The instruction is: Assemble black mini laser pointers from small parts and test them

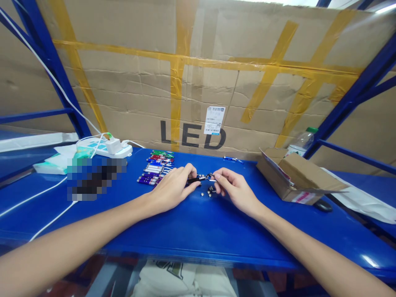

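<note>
My left hand (177, 183) is closed around a slim black keychain tube (194, 180), low over the blue table. My right hand (236, 186) pinches a small metal clasp (210, 176) at the tube's right end; fingers partly hide it. Below, between the hands, lie several tiny silver button-like pieces (202, 194) and a small dark part (211, 189). Left of my left hand is a row of similar keychain tubes (151, 169) in green, red, blue, silver and purple, with metal clasps. A single blue keychain tube (232, 159) lies farther back.
An open cardboard box (291, 175) stands at the right, a black object (323, 205) beside it and a plastic bottle (301, 142) behind. At left are a white power strip (116, 146), cables, a tissue pack (58, 163) and a blurred-out object. Large cardboard (139, 90) walls the back.
</note>
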Tool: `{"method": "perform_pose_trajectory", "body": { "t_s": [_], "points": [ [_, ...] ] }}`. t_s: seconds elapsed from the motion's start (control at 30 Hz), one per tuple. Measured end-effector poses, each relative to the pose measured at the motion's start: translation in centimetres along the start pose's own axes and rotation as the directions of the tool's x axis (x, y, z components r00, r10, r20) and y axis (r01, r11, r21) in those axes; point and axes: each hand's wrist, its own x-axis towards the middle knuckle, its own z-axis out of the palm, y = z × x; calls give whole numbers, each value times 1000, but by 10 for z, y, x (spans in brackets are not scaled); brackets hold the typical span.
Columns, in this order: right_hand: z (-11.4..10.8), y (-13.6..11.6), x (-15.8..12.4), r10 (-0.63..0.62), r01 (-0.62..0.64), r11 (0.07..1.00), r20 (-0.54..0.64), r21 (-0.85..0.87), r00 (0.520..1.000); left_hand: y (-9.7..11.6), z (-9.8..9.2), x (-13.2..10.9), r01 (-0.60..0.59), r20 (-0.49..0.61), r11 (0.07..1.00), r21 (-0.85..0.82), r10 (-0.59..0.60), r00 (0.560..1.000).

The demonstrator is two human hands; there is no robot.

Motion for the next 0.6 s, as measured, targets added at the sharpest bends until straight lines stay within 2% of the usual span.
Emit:
{"method": "perform_pose_trajectory", "body": {
  "t_s": [0.6],
  "points": [
    [1, -2, -1, 5, -6, 1000, -5, -17, 1000, 0, 0, 0, -16, 14, 1000, 4, 16, 1000]
  ]
}}
